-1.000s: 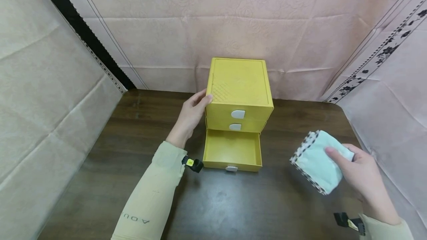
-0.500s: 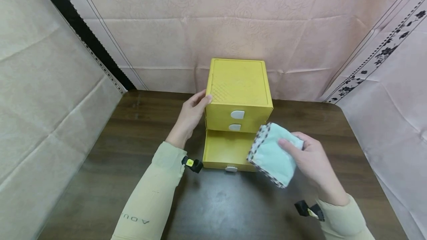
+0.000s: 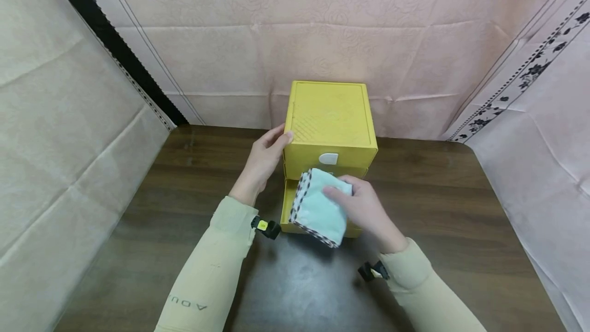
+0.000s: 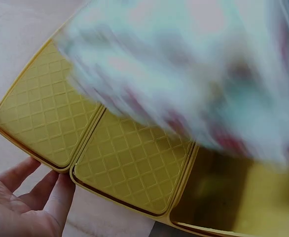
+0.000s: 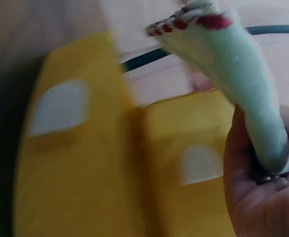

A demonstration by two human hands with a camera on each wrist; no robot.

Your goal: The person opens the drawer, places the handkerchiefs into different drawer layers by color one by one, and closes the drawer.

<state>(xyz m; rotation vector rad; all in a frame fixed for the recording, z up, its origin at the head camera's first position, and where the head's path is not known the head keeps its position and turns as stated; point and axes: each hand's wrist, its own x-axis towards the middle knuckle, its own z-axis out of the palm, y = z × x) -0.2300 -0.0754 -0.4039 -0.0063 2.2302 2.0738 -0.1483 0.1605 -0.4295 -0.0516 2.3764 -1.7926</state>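
A yellow three-drawer box (image 3: 329, 117) stands at the back of the dark wooden table (image 3: 461, 209). Its bottom drawer (image 3: 288, 204) is pulled out. My left hand (image 3: 264, 158) rests flat against the box's left side (image 4: 41, 113), its fingers (image 4: 46, 192) straight. My right hand (image 3: 366, 209) grips a folded pale-green cloth (image 3: 319, 208) with a dark checked border and holds it just above the open drawer, hiding most of it. In the right wrist view the folded cloth (image 5: 238, 74) stands edge-on between thumb and fingers, in front of the blurred drawer fronts (image 5: 134, 163).
Pink patterned fabric (image 3: 276, 40) hangs behind the table, and more cloth drapes its left and right edges. The top drawer's white handle (image 3: 329, 158) faces me. Bare tabletop lies in front of the box and to both sides.
My right hand has carried the folded cloth leftward from the right side of the table to just over the open bottom drawer. The left hand has stayed on the box.
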